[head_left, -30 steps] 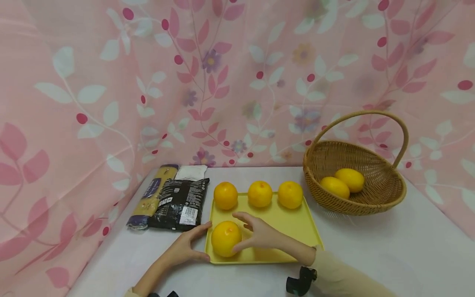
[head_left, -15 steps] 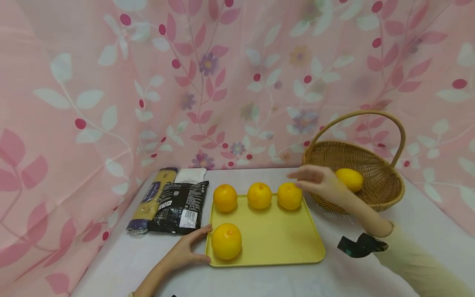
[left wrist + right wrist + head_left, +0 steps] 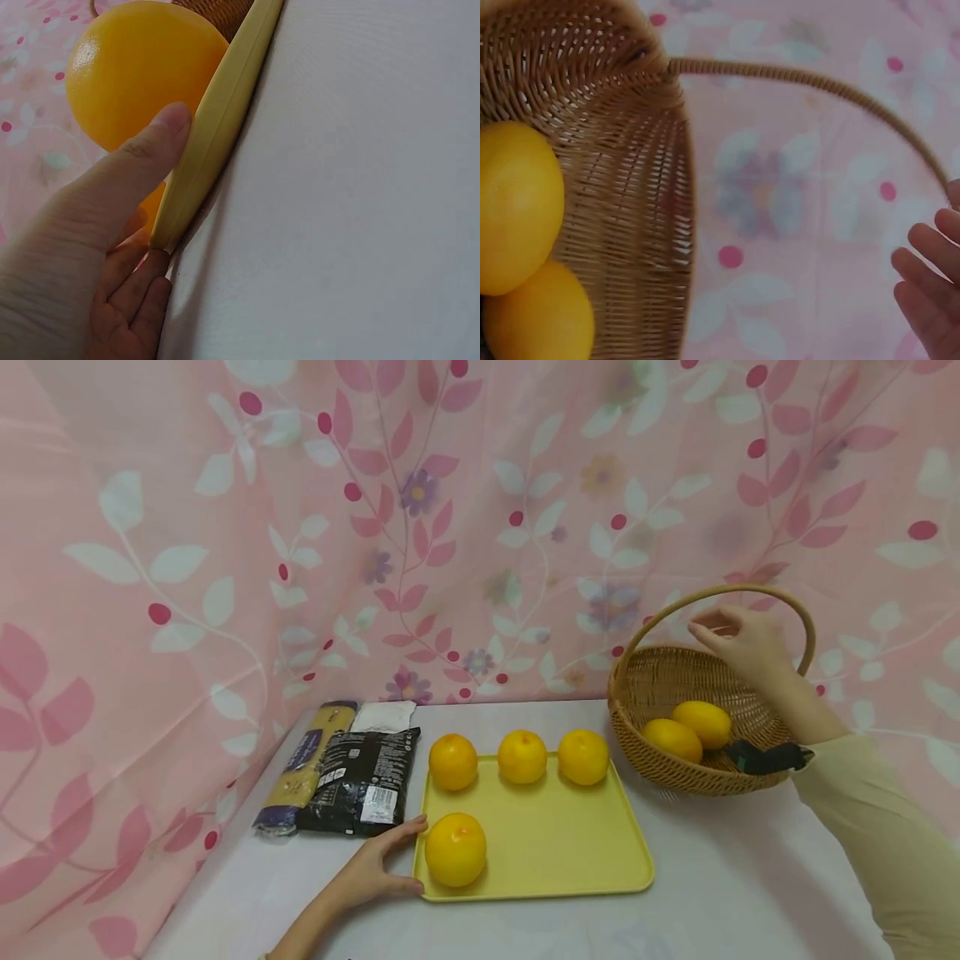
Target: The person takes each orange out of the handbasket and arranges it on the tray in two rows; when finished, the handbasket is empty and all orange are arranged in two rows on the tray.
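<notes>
The white table [image 3: 750, 877] carried a flat yellow plastic tray [image 3: 570, 852], a woven wicker basket [image 3: 675, 681], and dark food packets [image 3: 363, 772] at its left.

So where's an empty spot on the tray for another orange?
The tray is bare on its right, beside the near orange and in front of the back three oranges. The left edge is crowded: the left hand holds it there.

The white packet [image 3: 386, 716] at the table's far left corner is mostly hidden behind the black bag [image 3: 363, 781] — its print is too small to read. The right hand [image 3: 934, 289] is cut off by the right-wrist picture's edge — only fingers show.
</notes>
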Available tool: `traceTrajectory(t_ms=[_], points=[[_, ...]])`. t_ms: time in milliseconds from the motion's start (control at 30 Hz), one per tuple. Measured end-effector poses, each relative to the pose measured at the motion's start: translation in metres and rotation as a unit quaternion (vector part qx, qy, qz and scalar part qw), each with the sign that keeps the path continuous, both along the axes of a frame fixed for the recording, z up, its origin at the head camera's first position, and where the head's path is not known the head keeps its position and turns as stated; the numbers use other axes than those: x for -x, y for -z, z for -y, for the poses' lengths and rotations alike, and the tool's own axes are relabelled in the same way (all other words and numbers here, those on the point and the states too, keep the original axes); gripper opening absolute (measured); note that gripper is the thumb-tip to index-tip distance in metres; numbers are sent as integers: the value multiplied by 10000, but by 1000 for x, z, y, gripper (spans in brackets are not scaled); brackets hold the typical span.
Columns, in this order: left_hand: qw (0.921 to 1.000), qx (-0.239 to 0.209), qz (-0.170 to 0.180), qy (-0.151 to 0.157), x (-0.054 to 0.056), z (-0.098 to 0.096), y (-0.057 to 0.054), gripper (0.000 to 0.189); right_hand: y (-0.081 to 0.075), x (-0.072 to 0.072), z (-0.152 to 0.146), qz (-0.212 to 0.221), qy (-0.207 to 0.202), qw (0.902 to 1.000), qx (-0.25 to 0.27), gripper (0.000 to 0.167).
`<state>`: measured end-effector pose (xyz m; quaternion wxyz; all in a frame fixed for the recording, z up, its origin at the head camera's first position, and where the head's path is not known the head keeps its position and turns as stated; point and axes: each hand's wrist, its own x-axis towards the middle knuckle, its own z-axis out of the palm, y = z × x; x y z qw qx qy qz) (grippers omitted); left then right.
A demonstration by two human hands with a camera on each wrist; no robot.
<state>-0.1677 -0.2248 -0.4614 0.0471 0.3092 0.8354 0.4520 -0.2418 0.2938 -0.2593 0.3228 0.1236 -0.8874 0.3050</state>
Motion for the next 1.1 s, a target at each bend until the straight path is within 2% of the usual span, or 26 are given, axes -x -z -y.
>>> traceTrajectory(t_ms=[100, 133, 233, 333, 400, 500, 633, 800, 867, 933, 1033, 1100], points=[[10000, -59, -31, 23, 1, 0, 4, 73, 12, 13, -12, -509, 255, 9982, -201, 21], [10000, -73, -30, 39, 0, 1, 5, 73, 18, 16, -14, -614, 210, 9975, -262, 19], [10000, -41, -26, 43, -5, 4, 8, 72, 40, 22, -19, -630, 54, 9970, -450, 16], [9999, -33, -61, 115, -8, 6, 12, 73, 58, 23, -23, -287, -232, 9981, -498, 13], [9998, -50, -121, 151, -7, 4, 12, 74, 63, 23, -26, 31, -325, 9982, -513, 14], [9995, -96, -239, 180, -5, 3, 9, 76, 63, 23, -30, 649, -532, 9947, -589, 17], [9996, -98, -202, 166, -7, 3, 5, 77, 59, 25, -30, 1439, -849, 9835, -690, 26], [9996, -153, -85, 219, -8, 2, 4, 76, 62, 30, -30, 2047, -1023, 9716, -595, 33], [9996, -159, -58, 237, -7, 2, 5, 76, 66, 30, -30, 2448, -1261, 9604, -424, 35], [9996, -148, -17, 240, -6, 2, 6, 77, 71, 31, -30, 2962, -1666, 9401, -257, 39], [9996, -160, -30, 246, -5, 3, 6, 78, 81, 34, -31, 3894, -2199, 8943, -136, 49], [9996, -161, -37, 228, -4, 3, 5, 79, 85, 37, -31, 4394, -2457, 8637, -232, 56]])
